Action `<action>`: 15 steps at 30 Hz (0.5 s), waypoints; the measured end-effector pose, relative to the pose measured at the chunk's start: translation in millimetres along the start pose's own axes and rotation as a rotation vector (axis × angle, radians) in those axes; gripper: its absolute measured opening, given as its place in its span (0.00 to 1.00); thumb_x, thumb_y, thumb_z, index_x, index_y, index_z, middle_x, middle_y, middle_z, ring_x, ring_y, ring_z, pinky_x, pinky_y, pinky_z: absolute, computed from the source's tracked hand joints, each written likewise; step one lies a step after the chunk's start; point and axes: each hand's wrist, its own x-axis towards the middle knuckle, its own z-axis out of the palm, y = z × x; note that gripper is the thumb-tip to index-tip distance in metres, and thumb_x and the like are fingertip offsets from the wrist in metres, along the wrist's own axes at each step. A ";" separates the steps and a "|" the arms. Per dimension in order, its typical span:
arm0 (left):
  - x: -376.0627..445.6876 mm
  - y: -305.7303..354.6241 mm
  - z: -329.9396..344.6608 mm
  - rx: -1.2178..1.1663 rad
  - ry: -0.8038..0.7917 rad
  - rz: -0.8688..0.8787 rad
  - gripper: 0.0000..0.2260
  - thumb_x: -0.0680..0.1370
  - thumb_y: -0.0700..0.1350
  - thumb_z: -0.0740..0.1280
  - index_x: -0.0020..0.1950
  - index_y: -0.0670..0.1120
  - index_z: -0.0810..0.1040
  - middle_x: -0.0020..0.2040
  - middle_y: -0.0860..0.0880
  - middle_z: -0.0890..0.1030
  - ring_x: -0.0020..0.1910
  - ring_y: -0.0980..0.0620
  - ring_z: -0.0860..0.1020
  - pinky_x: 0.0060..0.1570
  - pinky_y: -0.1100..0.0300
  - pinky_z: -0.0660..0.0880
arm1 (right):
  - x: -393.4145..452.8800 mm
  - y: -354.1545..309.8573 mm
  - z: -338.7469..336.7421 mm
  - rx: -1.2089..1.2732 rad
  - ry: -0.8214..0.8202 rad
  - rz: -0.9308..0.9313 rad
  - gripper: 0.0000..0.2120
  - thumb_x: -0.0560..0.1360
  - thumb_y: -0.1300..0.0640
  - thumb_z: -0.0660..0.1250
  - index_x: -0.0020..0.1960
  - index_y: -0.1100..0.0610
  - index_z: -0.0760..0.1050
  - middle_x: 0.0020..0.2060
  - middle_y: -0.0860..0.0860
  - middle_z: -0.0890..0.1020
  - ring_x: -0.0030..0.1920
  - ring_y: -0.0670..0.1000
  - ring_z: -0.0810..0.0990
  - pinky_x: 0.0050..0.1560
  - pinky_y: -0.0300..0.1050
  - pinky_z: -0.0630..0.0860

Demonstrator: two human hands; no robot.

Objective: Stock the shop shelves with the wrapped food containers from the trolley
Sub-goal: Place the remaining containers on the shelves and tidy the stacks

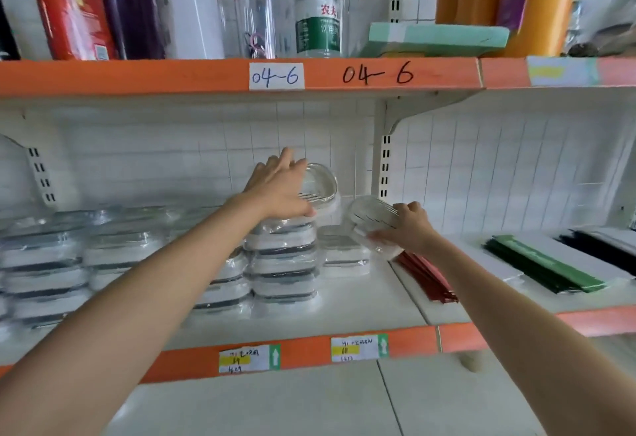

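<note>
The right hand (pixel 409 229) has its grip curled round a wrapped container (pixel 373 222), tilted, just above the low stack (pixel 344 253) on the shelf (pixel 361 301). The left hand (pixel 280 187) lies flat-fingered on another container (pixel 321 182) topping the taller stack (pixel 284 260). They look light, stiff, slippery in film; best taken by the rim. The upper shelf edge reads "04-6".

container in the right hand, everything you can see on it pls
The wrapped container is round-cornered, clear-looking under glossy film, with dark parallel lines across its upper face. It is tilted, that face turned toward the camera, held above the middle shelf over a single wrapped container lying flat; contact between the two is unclear. The right hand grips its right side, fingers curled over the top edge and thumb beneath. Its lower part is blurred.
</note>
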 end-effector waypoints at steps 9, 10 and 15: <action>31.8 -38.5 20.9 -0.130 -0.098 -0.157 0.37 0.68 0.55 0.74 0.73 0.51 0.62 0.65 0.49 0.65 0.67 0.48 0.65 0.65 0.50 0.66 | 98.5 -13.4 32.6 -0.048 -0.287 -0.176 0.35 0.67 0.50 0.76 0.70 0.54 0.68 0.65 0.54 0.69 0.66 0.56 0.67 0.67 0.47 0.65; 34.8 -41.9 22.0 -0.137 -0.104 -0.146 0.36 0.68 0.55 0.74 0.72 0.51 0.63 0.65 0.50 0.65 0.67 0.49 0.64 0.65 0.49 0.65 | 105.1 -17.0 35.6 -0.011 -0.332 -0.173 0.33 0.66 0.54 0.77 0.69 0.54 0.70 0.64 0.53 0.71 0.65 0.56 0.69 0.66 0.48 0.67; 53.0 -46.6 23.1 -0.137 -0.153 -0.065 0.35 0.68 0.53 0.75 0.71 0.51 0.65 0.65 0.50 0.66 0.66 0.50 0.65 0.66 0.49 0.64 | 108.7 -23.7 40.6 -0.128 -0.543 -0.161 0.25 0.77 0.61 0.63 0.72 0.62 0.62 0.70 0.57 0.67 0.69 0.58 0.65 0.66 0.45 0.61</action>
